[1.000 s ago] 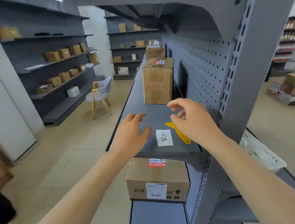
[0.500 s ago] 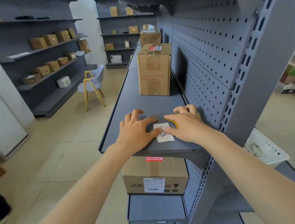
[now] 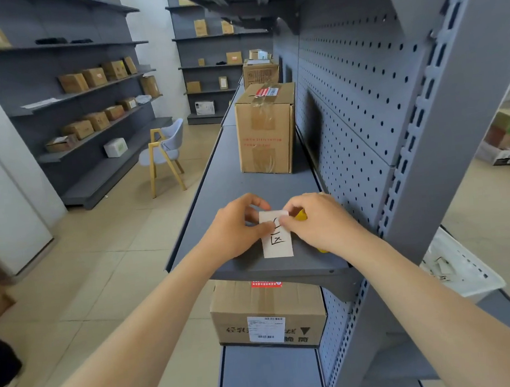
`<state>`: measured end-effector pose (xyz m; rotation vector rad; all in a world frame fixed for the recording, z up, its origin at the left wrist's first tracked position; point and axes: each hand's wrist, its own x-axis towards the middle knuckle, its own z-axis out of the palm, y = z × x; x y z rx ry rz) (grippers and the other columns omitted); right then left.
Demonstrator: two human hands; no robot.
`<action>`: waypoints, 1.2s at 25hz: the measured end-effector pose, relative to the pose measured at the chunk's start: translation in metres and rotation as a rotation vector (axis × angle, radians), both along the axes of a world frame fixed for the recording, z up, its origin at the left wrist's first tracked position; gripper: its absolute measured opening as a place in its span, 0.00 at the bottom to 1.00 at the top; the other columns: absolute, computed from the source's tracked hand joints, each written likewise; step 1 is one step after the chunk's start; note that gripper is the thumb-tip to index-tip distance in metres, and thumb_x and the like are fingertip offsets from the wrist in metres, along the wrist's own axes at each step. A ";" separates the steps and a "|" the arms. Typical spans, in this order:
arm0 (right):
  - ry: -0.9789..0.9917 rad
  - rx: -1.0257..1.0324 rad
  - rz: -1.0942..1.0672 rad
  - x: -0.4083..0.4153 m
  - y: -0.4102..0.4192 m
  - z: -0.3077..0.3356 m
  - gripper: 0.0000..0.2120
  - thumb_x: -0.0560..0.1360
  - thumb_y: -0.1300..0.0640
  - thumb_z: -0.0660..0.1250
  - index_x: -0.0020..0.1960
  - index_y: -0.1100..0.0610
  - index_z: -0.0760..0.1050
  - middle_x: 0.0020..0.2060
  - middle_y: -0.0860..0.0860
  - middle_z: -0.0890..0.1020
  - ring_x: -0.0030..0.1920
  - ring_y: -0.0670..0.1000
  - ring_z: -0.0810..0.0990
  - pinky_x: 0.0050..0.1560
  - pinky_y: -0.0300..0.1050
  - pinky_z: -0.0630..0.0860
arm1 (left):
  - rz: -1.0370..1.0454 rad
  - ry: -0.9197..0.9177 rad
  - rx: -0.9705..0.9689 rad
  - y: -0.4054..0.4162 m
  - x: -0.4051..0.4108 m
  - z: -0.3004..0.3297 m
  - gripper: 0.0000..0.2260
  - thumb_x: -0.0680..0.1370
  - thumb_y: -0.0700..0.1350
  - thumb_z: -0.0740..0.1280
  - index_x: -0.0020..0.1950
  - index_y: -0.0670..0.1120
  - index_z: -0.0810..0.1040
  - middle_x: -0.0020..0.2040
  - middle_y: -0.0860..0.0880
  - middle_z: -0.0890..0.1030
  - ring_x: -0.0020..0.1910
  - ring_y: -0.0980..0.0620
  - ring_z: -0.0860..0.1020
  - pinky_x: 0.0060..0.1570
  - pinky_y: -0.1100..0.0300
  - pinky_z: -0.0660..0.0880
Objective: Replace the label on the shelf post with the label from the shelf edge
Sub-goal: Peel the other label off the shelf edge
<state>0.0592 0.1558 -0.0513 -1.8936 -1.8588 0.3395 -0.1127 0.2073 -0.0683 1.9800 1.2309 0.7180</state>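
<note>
At the near end of the grey metal shelf [image 3: 246, 178], close to its front edge, both hands meet over a white paper label [image 3: 277, 240] with black handwritten marks. The left hand [image 3: 235, 229] has its thumb and forefinger closed on the label's upper left part, the other fingers curled behind. The right hand [image 3: 318, 221] pinches the label's upper right part in the same way, thumb on top. The label's top edge looks lifted off the surface, while its lower part lies flat on the shelf, just short of the near edge. A yellow plastic scraper [image 3: 301, 215] shows in a small patch under the right hand, and another yellow bit peeks out below the wrist; most of it is hidden. To the right rises the slotted shelf post [image 3: 459, 150], next to the perforated back panel [image 3: 356, 98]. Farther along the same shelf stands a tall taped cardboard box [image 3: 265, 130], upright, well apart from the hands. On the shelf below, beneath the label, sits another cardboard carton [image 3: 267, 312] with a printed shipping sticker on its front.
</note>
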 end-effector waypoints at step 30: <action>0.588 0.069 0.288 0.000 -0.104 0.082 0.08 0.80 0.55 0.70 0.44 0.48 0.85 0.36 0.45 0.88 0.37 0.39 0.84 0.37 0.29 0.75 | 0.059 -0.579 0.012 -0.116 -0.017 0.076 0.09 0.79 0.45 0.70 0.57 0.56 0.83 0.42 0.56 0.84 0.37 0.61 0.81 0.35 0.68 0.75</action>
